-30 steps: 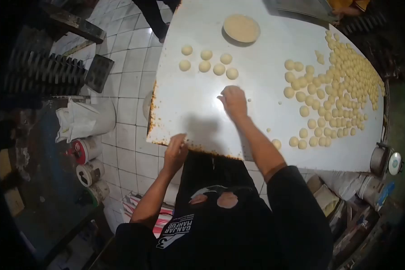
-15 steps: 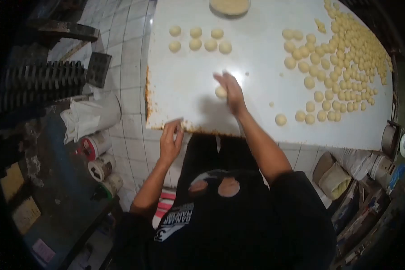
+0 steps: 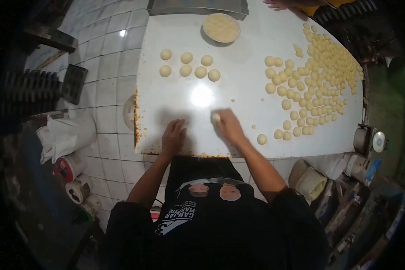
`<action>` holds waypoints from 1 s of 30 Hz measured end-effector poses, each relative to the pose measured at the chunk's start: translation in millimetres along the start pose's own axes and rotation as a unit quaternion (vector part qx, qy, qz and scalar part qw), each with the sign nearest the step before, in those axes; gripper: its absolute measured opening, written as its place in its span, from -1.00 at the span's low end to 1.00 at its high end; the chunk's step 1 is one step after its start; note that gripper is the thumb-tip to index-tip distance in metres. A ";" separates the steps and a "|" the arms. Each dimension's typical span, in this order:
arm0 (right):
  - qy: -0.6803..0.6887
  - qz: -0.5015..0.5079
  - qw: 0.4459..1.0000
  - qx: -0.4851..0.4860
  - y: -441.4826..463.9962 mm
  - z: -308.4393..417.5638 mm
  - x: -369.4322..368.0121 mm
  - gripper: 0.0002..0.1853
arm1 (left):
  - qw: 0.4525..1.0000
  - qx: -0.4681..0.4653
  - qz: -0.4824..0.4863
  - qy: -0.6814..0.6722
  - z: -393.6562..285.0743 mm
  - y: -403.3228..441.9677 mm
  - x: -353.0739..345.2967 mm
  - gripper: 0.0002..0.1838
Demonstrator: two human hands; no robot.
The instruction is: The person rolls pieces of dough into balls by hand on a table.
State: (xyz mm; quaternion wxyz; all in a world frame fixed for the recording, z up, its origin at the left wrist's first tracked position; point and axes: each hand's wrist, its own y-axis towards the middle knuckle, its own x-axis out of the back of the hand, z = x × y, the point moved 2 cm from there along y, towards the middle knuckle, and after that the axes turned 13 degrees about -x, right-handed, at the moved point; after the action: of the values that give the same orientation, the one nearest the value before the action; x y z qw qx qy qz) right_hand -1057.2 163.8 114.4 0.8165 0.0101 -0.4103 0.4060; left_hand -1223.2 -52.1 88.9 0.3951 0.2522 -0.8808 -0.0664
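Our right hand (image 3: 229,127) curls around a dough ball (image 3: 216,117) at the white table (image 3: 243,83), near its front edge. Our left hand (image 3: 174,137), free and loosely bent, is just left of it. Beyond, we see seven rounded pieces (image 3: 186,70) in two rows, then a bowl (image 3: 221,28); rightward spreads a crowd of balls (image 3: 321,67).

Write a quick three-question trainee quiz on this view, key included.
1. Count: how many dough balls form the small two-row group?
2. Fill in: near the metal tray stands a round ____.
3. Choose: which is nearer the big batch, the left hand or the right hand?

Key:
1. Seven: three in the far row, four in the near one.
2. Bowl.
3. The right hand.
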 end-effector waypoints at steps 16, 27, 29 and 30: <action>-0.011 -0.233 0.959 -0.162 -30.4 -92.8 175.7 -0.73 | 0.961 -0.207 0.089 -0.160 -121.4 255.4 -189.2 -0.59; -0.296 -0.204 0.933 0.015 175.8 -155.2 189.9 -0.73 | 0.999 0.012 0.009 -0.040 -121.0 161.3 -109.3 -0.71; -0.170 -0.201 0.964 0.031 149.3 -101.5 199.2 -0.80 | 0.998 0.063 0.005 0.028 -86.1 71.8 -55.7 -0.73; -0.141 -0.144 0.975 0.092 136.9 -82.7 182.6 -0.78 | 0.995 0.067 0.029 0.067 -69.8 24.4 -31.9 -0.72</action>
State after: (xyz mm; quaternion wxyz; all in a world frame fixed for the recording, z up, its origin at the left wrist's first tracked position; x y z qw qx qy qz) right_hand -1033.4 404.0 140.1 0.7960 0.2013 -0.4763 0.3147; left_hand -1163.9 -9.4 122.9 0.4373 0.2558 -0.8619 0.0211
